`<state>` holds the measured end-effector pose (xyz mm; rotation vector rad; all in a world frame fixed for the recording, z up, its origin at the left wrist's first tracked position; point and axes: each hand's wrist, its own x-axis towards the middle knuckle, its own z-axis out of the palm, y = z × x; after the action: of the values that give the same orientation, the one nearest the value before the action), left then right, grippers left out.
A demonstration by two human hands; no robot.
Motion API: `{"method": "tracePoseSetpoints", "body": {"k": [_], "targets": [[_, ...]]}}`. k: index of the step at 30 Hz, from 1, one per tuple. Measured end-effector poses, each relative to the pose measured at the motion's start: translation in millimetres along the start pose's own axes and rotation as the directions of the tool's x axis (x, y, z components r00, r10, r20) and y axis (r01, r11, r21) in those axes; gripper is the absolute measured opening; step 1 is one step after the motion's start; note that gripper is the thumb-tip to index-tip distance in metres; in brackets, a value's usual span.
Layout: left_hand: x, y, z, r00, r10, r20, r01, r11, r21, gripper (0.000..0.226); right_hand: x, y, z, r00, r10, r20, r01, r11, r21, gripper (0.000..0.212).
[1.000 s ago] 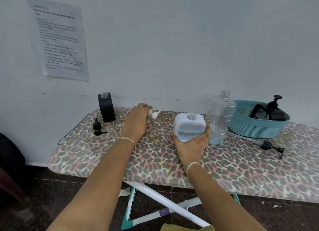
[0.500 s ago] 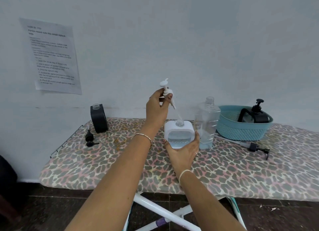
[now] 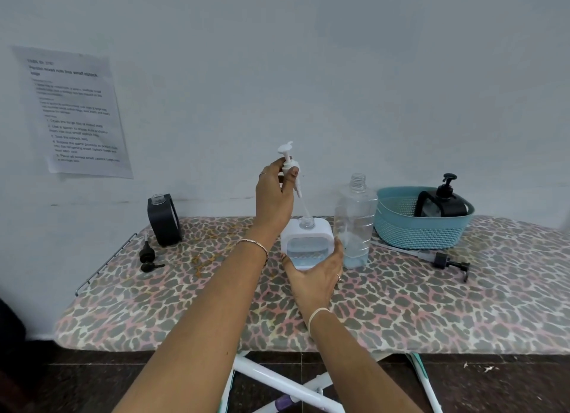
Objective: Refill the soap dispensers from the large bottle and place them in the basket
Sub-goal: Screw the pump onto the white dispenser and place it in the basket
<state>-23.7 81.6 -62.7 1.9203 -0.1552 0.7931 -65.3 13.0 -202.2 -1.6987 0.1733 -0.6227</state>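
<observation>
A white soap dispenser (image 3: 308, 238) with pale blue liquid stands uncapped at the middle of the board. My right hand (image 3: 316, 276) grips its lower front. Above it, my left hand (image 3: 274, 196) pinches the white pump head (image 3: 288, 161), whose thin tube hangs down with its tip at the dispenser's open neck. The large clear bottle (image 3: 354, 224), capless and nearly empty, stands just right of the dispenser. Further right is a teal basket (image 3: 422, 230) holding a black dispenser (image 3: 441, 201) with its pump on. An uncapped black dispenser (image 3: 163, 218) stands at the far left.
A black pump head (image 3: 148, 255) lies near the left black dispenser. A long black pump (image 3: 441, 259) lies on the board in front of the basket. The leopard-print ironing board (image 3: 401, 314) stands against a wall with a paper sheet (image 3: 72, 113) taped on it.
My left hand picked the white pump head up from the board and brought it over the white dispenser, its tube now lowered to the neck. My right hand kept holding the dispenser.
</observation>
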Motion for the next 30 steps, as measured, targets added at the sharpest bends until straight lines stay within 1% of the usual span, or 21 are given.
{"method": "tracePoseSetpoints", "body": {"k": [5,8,10,13,18,22,26,30], "targets": [[-6.6,-9.3,7.5,0.995,-0.035,0.093,0.028,0.997,0.070,0.036,-0.2,1.9,1.3,1.000,0.003,-0.003,-0.003,1.000,0.004,0.112],[-13.2,-17.1,9.8,0.983,-0.063,0.170,0.049,0.995,0.083,0.036,0.2,3.7,1.6,1.000,0.004,-0.004,-0.004,1.000,0.005,0.112],[-19.8,-21.7,9.9,0.978,-0.074,0.194,0.057,0.994,0.092,0.036,0.2,3.3,1.5,1.000,-0.001,0.002,0.001,1.000,0.012,0.111],[-24.9,-26.8,9.1,0.980,-0.096,0.175,0.082,0.993,0.082,0.037,0.0,4.2,2.6,1.000,-0.011,0.001,0.011,1.000,0.002,0.112],[-23.6,-28.1,9.9,0.980,-0.093,0.175,0.079,0.993,0.084,0.039,0.7,4.4,3.6,1.000,-0.007,-0.004,0.007,1.000,-0.008,0.112],[-22.5,-26.4,10.5,0.983,-0.122,0.140,0.108,0.989,0.103,0.040,0.4,4.0,3.4,1.000,-0.003,-0.002,0.003,1.000,-0.002,0.112],[-29.7,-28.3,11.2,0.975,-0.148,0.168,0.119,0.978,0.173,0.040,-0.4,2.9,2.6,1.000,0.001,-0.010,-0.001,1.000,0.006,0.112],[-39.0,-41.8,11.8,0.968,-0.171,0.184,0.143,0.977,0.157,0.040,-0.6,2.2,2.9,1.000,-0.008,-0.010,0.007,1.000,-0.007,0.109]]}}
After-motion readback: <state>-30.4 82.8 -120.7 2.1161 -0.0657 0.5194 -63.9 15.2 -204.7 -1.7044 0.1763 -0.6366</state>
